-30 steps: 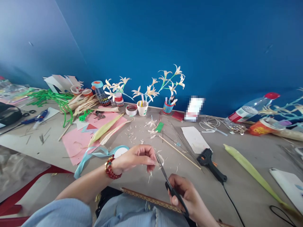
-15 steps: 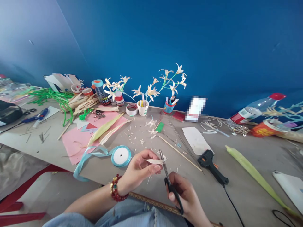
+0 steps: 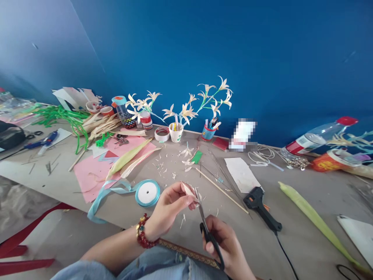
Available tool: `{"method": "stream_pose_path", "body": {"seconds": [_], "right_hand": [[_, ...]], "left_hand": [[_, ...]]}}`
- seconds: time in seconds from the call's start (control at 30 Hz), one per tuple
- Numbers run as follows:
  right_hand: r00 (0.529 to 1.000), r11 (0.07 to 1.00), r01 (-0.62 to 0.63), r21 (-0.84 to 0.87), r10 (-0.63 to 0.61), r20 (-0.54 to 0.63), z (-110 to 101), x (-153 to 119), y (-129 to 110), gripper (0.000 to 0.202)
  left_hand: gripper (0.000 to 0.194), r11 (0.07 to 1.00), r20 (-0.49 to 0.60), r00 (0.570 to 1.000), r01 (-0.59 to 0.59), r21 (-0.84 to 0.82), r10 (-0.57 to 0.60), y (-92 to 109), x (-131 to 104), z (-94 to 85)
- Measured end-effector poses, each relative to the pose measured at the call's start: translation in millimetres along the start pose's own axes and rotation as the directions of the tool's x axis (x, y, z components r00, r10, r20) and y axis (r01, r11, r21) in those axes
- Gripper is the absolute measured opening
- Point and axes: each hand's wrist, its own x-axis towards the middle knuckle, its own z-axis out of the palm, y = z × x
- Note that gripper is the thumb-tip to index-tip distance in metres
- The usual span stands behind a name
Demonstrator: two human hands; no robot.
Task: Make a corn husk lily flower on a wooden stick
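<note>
Between the thumb and fingers of my left hand (image 3: 171, 204) is a small cream petal-shaped piece of husk (image 3: 189, 190), its pointed end tilted up to the left. My right hand (image 3: 223, 241) grips black-handled scissors (image 3: 201, 212), whose blades point up and lie right at the lower right end of the husk piece. How far the blades are apart is hard to make out. Below and beyond my hands, pale trimmings (image 3: 163, 167) are scattered over the grey table (image 3: 186, 241). A blue ribbon spool (image 3: 147, 192) lies just left of my left hand.
A black glue gun (image 3: 262, 208) with its cord rests right of my right hand. A wooden stick (image 3: 221, 190) and thin wires lie ahead. Cream flowers stand in a white cup (image 3: 176, 133) near the wall. Pink paper (image 3: 90, 175) and green husks (image 3: 313, 217) flank the work area.
The husk piece has turned in my left fingers, from nearly level to slanting with its tip up. The scissors have shifted slightly left, staying against its end.
</note>
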Motion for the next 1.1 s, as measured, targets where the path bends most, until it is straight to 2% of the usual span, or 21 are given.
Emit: {"method": "stream_pose_path", "body": {"seconds": [0.33, 0.67, 0.93, 1.1], "right_hand": [[1.000, 0.997, 0.017, -0.073, -0.017, -0.001, -3.8, 6.5, -2.3, 0.067], [1.000, 0.997, -0.008, -0.080, 0.010, 0.029, -8.1, 8.8, -15.3, 0.068], [0.996, 0.995, -0.057, -0.085, 0.062, 0.058, -12.8, 8.8, -12.5, 0.068], [0.998, 0.991, -0.031, -0.129, 0.037, 0.051, -13.1, 8.1, -11.3, 0.070]], "left_hand": [[0.020, 0.997, 0.014, 1.000, 0.015, 0.074, -0.017, 2.4, 3.8, -5.2], [0.021, 0.974, 0.082, 0.996, 0.014, 0.224, -0.033, 13.0, 5.0, -8.3], [0.020, 0.941, 0.118, 0.992, -0.001, 0.338, -0.041, 17.8, 4.0, -12.9], [0.020, 0.932, 0.127, 0.989, 0.021, 0.361, -0.071, 20.6, 4.5, -14.5]]}}
